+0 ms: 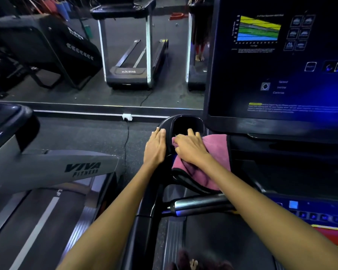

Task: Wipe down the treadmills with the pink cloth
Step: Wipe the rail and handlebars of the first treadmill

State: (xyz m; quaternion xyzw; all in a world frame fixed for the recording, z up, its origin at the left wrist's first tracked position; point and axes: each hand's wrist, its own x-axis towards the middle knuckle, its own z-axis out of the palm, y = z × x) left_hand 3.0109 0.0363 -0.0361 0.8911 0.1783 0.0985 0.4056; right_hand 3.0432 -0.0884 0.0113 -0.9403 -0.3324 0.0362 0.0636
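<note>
Head view looks down along two bare forearms to the console of a black treadmill (242, 145). On its left shoulder lies the pink cloth (217, 152), a soft napped towel, dusty rose, edged with a dark binding; its lower part hangs in folds over the console edge above a silver handlebar (199, 204). The right hand (189, 147) lies flat on top of the cloth, fingers fairly straight and pressing it down, fingertips reaching the rim of a cup holder (185, 123). That holder is a deep black well set into the console corner; its inside is dark, and what it holds, if anything, cannot be made out. The left hand (155, 147) rests just beside the cloth on the rounded outer edge of the console, fingers extended and lightly draped over the rim, gripping nothing. Right of the hands rises a large dark display (281, 61) with a coloured chart and small icons. To the left stands a neighbouring treadmill (47, 168) lettered VIVA FITNESS, and a wall mirror (125, 55) beyond reflects more machines.
</note>
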